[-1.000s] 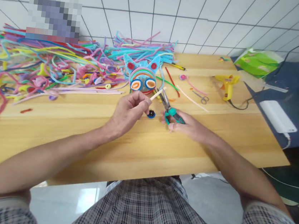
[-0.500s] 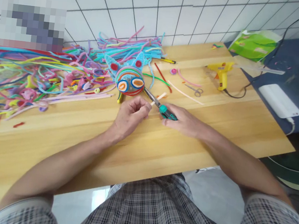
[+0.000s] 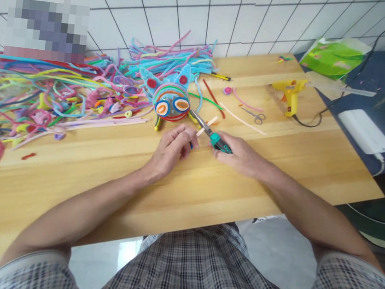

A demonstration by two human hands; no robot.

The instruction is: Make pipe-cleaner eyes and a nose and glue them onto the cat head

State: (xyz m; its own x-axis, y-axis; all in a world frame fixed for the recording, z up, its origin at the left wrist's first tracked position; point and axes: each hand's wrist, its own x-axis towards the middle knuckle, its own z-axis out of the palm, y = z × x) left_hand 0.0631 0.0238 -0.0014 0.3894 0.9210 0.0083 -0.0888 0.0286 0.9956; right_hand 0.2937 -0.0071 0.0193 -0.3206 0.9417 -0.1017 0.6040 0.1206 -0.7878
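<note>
Pliers (image 3: pixel 215 138) with green grips are in your right hand (image 3: pixel 236 152), which is wrapped around them; they are in front of the blue cat head (image 3: pixel 174 97) and to its right, and their tips point at its side; I cannot tell if they touch it; your left hand (image 3: pixel 173 145) is just in front of the cat head, with its fingers curled to pinch one end of a short pale strip (image 3: pixel 213 120); the strip crosses the metal part of the pliers, in front of the cat head and to its right; a small blue bit (image 3: pixel 191 146) peeks out by your left fingers, but I can't tell what it is. The step looks like nipping the strip with the pliers; I cannot see if the metal bites it; the next move seems to call for a firm left pinch and a slow right squeeze, with the tips kept away from the cat head; scissors (image 3: pixel 256 116) lie on the surface (image 3: pixel 187 190), well to the cat head's right.
</note>
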